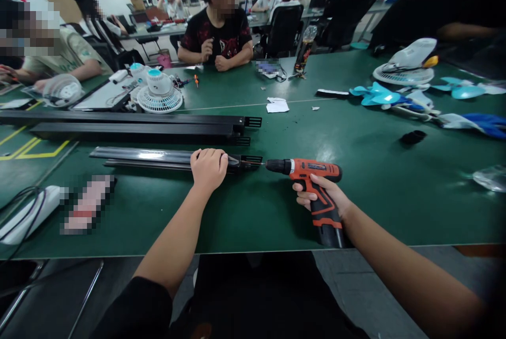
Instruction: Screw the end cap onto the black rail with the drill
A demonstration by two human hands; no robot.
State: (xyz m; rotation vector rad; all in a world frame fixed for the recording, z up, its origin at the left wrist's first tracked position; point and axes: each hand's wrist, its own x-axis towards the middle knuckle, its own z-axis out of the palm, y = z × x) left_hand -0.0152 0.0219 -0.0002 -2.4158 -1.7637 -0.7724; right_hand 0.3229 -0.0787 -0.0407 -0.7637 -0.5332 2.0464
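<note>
Wrapped round an orange and black cordless drill (316,170) is my right hand (324,194), its index finger near the trigger. The drill points left, and its thin bit meets or nearly meets the slotted end of a long black bar (150,154) lying on the table. My left hand (209,170) grips that bar from above, close to the slotted end. Whether the bit touches a screw is too small to tell. Behind the bar, more long black bars (138,131) with similar slotted ends lie parallel to it.
On the green table (253,212) are a white and blue fan head (158,88), paper scraps (277,105), a drink bottle (306,46), blue fan blades (375,95), a black ring-like part (413,137) and a clear plastic piece (490,178). A person (217,22) sits across.
</note>
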